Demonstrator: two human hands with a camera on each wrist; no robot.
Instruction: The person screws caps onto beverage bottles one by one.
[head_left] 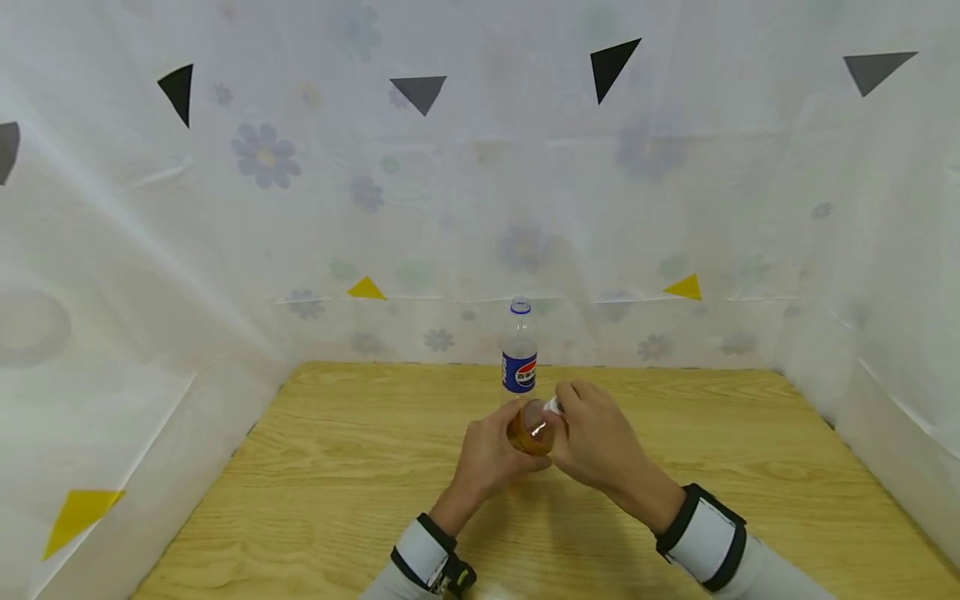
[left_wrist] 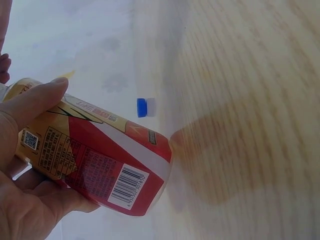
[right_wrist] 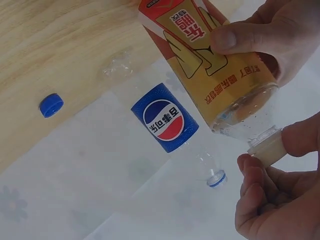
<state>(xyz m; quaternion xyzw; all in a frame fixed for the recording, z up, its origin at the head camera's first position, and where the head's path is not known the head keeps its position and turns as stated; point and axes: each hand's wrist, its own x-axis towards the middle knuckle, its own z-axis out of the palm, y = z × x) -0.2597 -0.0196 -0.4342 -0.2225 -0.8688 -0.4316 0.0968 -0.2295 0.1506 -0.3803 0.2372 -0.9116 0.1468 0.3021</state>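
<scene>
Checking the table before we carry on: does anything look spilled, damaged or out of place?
No spill or damage shows. One oddity: a loose blue cap lies on the table, apart from the empty, uncapped Pepsi bottle. Both hands hold the tea bottle.

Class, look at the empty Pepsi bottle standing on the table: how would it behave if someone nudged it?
The Pepsi bottle looks clear and empty, so probably very light. Tall and narrow, it would likely tip from a slight push. Its round body would probably then roll across the smooth wooden table.
</scene>
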